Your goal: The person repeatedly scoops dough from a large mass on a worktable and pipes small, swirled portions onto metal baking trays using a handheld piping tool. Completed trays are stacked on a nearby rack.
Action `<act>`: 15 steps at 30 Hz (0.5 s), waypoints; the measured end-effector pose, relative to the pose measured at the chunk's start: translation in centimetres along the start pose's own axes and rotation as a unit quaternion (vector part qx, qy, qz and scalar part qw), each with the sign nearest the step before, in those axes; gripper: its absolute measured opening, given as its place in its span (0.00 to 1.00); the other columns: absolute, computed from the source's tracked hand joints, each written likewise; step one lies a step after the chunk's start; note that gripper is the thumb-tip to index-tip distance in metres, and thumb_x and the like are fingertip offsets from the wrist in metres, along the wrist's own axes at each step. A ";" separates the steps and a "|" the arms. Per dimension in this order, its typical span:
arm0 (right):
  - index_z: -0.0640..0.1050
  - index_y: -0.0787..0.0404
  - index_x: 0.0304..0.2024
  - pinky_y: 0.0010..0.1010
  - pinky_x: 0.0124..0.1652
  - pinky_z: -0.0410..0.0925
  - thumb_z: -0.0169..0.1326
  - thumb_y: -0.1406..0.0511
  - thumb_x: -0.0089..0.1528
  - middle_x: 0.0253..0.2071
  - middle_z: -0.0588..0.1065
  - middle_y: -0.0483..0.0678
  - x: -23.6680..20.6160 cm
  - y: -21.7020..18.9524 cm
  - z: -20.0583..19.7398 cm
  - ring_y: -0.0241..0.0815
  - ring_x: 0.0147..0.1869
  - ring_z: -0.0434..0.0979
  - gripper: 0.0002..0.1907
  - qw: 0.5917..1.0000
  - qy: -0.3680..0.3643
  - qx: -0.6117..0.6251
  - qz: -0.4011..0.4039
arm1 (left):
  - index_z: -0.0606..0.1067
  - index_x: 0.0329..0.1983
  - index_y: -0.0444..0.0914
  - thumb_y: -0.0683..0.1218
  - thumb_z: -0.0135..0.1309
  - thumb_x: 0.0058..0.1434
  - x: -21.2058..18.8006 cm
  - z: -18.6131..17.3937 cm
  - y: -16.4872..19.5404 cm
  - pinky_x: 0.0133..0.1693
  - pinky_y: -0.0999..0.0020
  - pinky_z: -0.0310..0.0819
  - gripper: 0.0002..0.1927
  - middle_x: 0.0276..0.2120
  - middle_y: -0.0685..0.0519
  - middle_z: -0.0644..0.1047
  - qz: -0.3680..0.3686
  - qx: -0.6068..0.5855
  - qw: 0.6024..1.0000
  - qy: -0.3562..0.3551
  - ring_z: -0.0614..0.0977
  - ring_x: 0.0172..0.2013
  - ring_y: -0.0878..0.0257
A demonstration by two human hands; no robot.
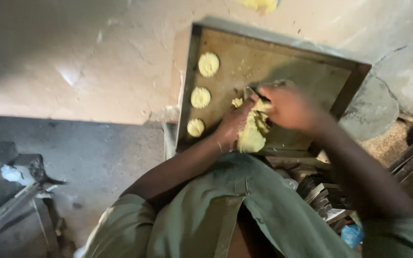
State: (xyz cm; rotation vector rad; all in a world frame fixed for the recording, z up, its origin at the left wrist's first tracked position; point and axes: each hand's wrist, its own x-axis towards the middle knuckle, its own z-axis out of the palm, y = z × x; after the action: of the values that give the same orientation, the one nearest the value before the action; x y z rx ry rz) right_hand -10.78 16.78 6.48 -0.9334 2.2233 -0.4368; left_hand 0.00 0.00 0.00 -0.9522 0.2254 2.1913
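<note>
My left hand (235, 122) cups a lump of pale yellow dough (250, 137) over the near edge of a dark metal baking tray (311, 76). My right hand (290, 107) presses against the top of the dough and grips a small metal tool (250, 91); motion blur hides its shape. Three round ridged dough pieces (201, 97) lie in a column along the tray's left side.
The tray rests on a worn, floury work surface (96, 62). Stacked metal pieces (319, 193) lie below the tray on the right. A dark floor with a metal frame (10, 210) is at lower left. A blob of dough (261, 5) sits at the top edge.
</note>
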 end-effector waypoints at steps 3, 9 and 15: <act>0.70 0.64 0.62 0.48 0.47 0.70 0.56 0.60 0.58 0.42 0.77 0.58 2.9 -0.2 -5.3 0.57 0.43 0.77 0.30 0.965 -0.212 -0.003 0.155 | 0.74 0.48 0.39 0.63 0.52 0.66 0.9 2.6 2.2 0.32 0.58 0.81 0.24 0.34 0.50 0.81 0.008 0.037 0.999 0.036 0.84 0.30 0.58; 0.80 0.63 0.44 0.46 0.46 0.70 0.56 0.65 0.55 0.34 0.79 0.55 8.1 -0.9 -6.0 0.55 0.39 0.78 0.15 0.987 -0.095 -0.121 0.043 | 0.74 0.49 0.39 0.66 0.51 0.69 2.7 4.9 3.0 0.29 0.59 0.79 0.26 0.31 0.51 0.78 0.012 -0.097 0.994 0.039 0.81 0.26 0.59; 0.80 0.59 0.53 0.39 0.41 0.72 0.51 0.69 0.65 0.31 0.80 0.51 8.0 -1.2 -3.1 0.46 0.32 0.79 0.14 0.954 -0.189 -0.156 0.171 | 0.69 0.57 0.42 0.68 0.51 0.62 2.0 3.3 0.2 0.38 0.62 0.81 0.31 0.40 0.53 0.77 0.170 -0.126 0.970 -0.119 0.81 0.35 0.61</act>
State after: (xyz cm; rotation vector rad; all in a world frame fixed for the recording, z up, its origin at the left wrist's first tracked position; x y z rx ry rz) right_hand -16.47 10.27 5.62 -0.6916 2.0655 0.2426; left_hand -2.93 2.31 0.92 -0.8191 -0.0063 2.6751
